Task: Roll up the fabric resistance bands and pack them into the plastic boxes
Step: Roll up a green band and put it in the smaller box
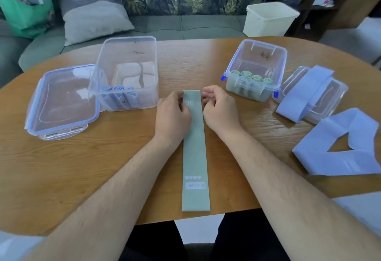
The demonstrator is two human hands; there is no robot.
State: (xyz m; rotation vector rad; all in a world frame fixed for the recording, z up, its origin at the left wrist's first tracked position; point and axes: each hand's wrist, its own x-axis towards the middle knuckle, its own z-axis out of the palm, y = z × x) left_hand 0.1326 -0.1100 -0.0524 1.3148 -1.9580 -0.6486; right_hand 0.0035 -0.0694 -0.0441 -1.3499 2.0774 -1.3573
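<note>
Wooden table (103,168) fills most of the frame, with a grey-green sofa (165,25) along its far edge. On the sofa are a green bag (24,17) at upper left, a grey cushion (92,19) beside it, and a white bin (268,19) at upper right. Left box (127,54), clear and open, stands left of centre; its lid (61,102) lies flat just to the left, touching it. Second blue band (338,153) lies as an open loop at the right edge. Green band (195,153) lies flat and straight down the centre, running from between the hands to the near table edge, with "HEAVY" printed near its lower end. Right box (255,58), smaller and open with blue clips, stands right of centre. Right lid (334,87) lies beside it, with a blue band (303,96) draped across it. Left hand (173,114) is at the green band's far left edge, thumb and curled fingers pinching the fabric. Right hand (218,110) is at the far right edge with its fingers curled against the fabric; whether it grips cannot be told. Green rolls (251,75) stand on end in a row along the right box's near wall. Blue rolls (118,88) stand at the left box's near left corner.
</note>
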